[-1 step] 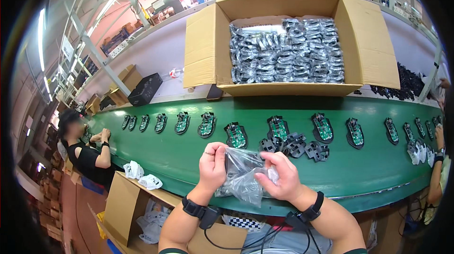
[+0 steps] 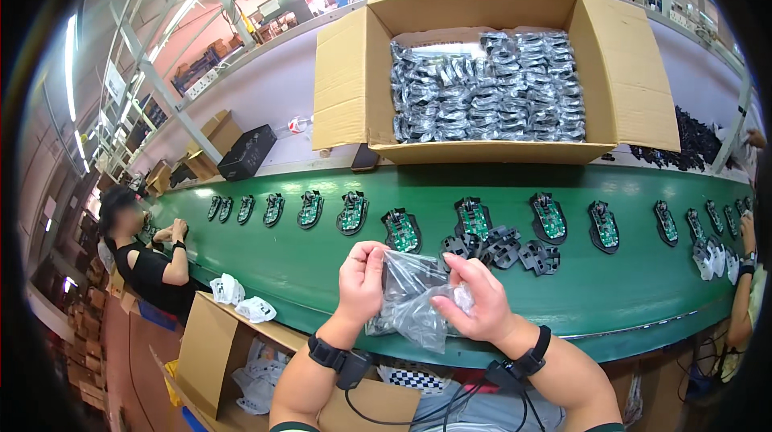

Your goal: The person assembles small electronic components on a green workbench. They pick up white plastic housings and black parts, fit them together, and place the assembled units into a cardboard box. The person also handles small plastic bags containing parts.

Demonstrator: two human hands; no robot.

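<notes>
A clear plastic bag (image 2: 416, 291) with a dark part visible through it hangs between my hands, above the near edge of the green belt. My left hand (image 2: 362, 281) pinches the bag's left edge between thumb and fingers. On the other side my right hand (image 2: 481, 299) holds its crumpled right end, thumb low and index finger raised. What the bag contains is blurred by the film. Just beyond my right hand lies a small pile of black plastic parts (image 2: 503, 247). Behind them, mouse-shaped pieces with green circuit boards (image 2: 402, 229) stand in a row along the belt.
A large open cardboard box (image 2: 490, 152) full of bagged black parts sits on the shelf behind the belt. White bags (image 2: 256, 309) lie at the near left edge, above another carton (image 2: 205, 352). A person (image 2: 145, 247) works at the left; another person's arm (image 2: 744, 303) reaches in at right.
</notes>
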